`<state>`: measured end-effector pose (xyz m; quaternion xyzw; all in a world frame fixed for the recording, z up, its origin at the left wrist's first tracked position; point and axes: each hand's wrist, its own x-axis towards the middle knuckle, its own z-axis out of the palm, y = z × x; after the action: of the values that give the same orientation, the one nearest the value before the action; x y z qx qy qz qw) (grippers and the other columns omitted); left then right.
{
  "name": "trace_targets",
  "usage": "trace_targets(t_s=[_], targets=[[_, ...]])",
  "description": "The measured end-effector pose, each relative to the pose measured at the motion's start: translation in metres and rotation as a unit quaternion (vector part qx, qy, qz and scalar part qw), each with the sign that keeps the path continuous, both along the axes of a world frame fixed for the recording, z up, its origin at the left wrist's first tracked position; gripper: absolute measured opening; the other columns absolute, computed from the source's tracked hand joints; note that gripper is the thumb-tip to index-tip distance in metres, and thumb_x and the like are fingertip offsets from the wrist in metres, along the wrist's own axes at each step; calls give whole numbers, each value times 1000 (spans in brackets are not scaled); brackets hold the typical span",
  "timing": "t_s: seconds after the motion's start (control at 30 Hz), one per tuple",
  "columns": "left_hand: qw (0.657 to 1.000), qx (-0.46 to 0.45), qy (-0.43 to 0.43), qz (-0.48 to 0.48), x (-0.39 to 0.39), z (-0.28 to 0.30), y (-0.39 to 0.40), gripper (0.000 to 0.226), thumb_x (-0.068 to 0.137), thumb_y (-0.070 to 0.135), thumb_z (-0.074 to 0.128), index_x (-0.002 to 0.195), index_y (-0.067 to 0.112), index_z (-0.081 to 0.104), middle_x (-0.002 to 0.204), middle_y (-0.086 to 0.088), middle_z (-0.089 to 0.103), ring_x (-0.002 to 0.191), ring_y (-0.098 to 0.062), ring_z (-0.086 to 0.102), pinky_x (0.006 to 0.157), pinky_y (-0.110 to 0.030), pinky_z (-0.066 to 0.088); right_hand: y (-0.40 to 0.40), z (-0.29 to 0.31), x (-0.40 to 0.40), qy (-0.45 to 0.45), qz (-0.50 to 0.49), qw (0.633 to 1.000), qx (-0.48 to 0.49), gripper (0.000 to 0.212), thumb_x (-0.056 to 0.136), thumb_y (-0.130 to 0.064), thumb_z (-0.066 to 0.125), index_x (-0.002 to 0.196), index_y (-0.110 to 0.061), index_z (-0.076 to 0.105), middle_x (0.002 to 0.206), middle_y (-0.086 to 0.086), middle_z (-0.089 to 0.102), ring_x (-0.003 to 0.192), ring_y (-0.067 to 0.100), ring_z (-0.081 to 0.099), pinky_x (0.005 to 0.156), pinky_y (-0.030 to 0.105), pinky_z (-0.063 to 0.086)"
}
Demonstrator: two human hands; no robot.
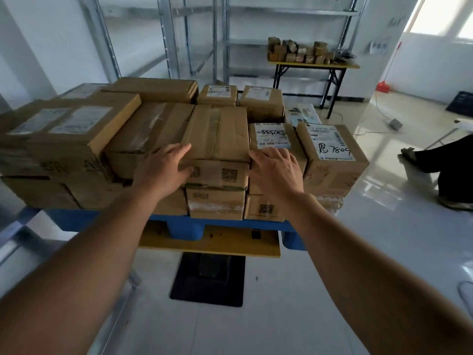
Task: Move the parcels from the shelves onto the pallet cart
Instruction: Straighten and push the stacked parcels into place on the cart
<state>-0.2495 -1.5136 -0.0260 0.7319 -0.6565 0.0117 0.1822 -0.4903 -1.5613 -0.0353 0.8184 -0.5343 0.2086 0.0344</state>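
I'm resting my left hand [163, 167] and right hand [276, 167], fingers spread flat, against either side of the middle parcel [217, 134], sitting mid-frame atop the blue pallet cart [76, 219].

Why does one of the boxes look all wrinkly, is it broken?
The brown cardboard parcel between the two hands has a creased, dented top and wrinkled tape, so it looks worn, though it is not torn open. The left hand and right hand rest against its sides. The other parcels sit fairly neatly on the blue pallet.
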Motion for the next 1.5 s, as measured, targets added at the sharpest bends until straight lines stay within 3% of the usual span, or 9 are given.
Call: trace_targets(t_s=[0.17, 0.33, 0.57, 0.73, 0.87, 1.0, 1.27, 1.4, 1.5], targets=[[999, -23, -27, -7, 3, -4, -2, 59, 90, 44, 52, 143, 30, 31, 146, -1, 37, 129, -27, 38, 99, -45, 38, 4, 2, 0, 0, -2, 1000, -9, 50, 93, -43, 51, 140, -29, 42, 138, -1, 45, 129, 22, 33, 108, 36, 24], [1000, -9, -22, 6, -15, 5, 6, 71, 85, 59, 49, 146, 36, 19, 155, 0, 17, 139, -30, 21, 108, -50, 22, 11, 18, -12, -19, 8, 1000, -21, 59, 88, -45, 56, 142, -27, 38, 143, 2, 40, 132, 23, 31, 107, 38, 26], [994, -67, -12, -86, -94, 31, 0, 71, 86, 55, 51, 146, 33, 21, 155, 1, 19, 140, -24, 18, 110, -46, 20, 4, 39, -93, -37, -66, 995, -66, 71, 82, -53, 59, 143, -29, 34, 145, 8, 34, 133, 29, 28, 105, 44, 30], [988, -52, -6, -148, -165, 31, -21, 72, 87, 51, 54, 147, 31, 19, 155, 2, 19, 141, -19, 18, 112, -43, 17, -8, 33, -158, -46, -108, 993, -11, 82, 78, -53, 64, 147, -31, 25, 150, 10, 26, 134, 31, 25, 105, 44, 32], [987, -14, 0, -162, -212, 26, -41, 72, 87, 49, 55, 147, 33, 18, 156, 4, 17, 142, -20, 17, 113, -43, 17, -21, 27, -186, -104, -92, 986, 89, 75, 80, -44, 64, 145, -30, 29, 141, 10, 38, 125, 28, 41, 96, 42, 45], [989, 3, 2, -148, -240, 24, -54, 62, 90, 43, 54, 145, 30, 27, 154, 5, 24, 140, -19, 22, 112, -41, 21, -28, 21, -200, -109, -25, 988, 104, 41, 88, -31, 57, 127, -22, 53, 115, 7, 59, 97, 23, 55, 76, 31, 45], [997, 0, 43, -66, -261, 22, -53, 54, 89, 54, 48, 134, 25, 47, 147, 2, 36, 132, -18, 35, 103, -41, 35, -39, 20, -210, -135, 46, 985, 100, 31, 90, -18, 49, 119, -15, 59, 112, 11, 61, 94, 25, 56, 71, 30, 44], [998, -2, 51, -33, -272, 22, -53, 53, 88, 52, 49, 132, 23, 48, 146, 1, 37, 132, -19, 34, 100, -37, 33, -49, 15, -222, -154, 87, 976, 127, 48, 90, -30, 53, 136, -20, 47, 125, 10, 61, 108, 28, 58, 86, 37, 50], [999, -7, 44, -8, -278, 23, -54, 50, 89, 53, 47, 130, 24, 49, 146, 0, 37, 132, -19, 34, 99, -37, 33, -58, 3, -229, -256, 107, 944, 179, 59, 90, -54, 46, 139, -22, 43, 123, 6, 64, 108, 25, 61, 87, 41, 52]])
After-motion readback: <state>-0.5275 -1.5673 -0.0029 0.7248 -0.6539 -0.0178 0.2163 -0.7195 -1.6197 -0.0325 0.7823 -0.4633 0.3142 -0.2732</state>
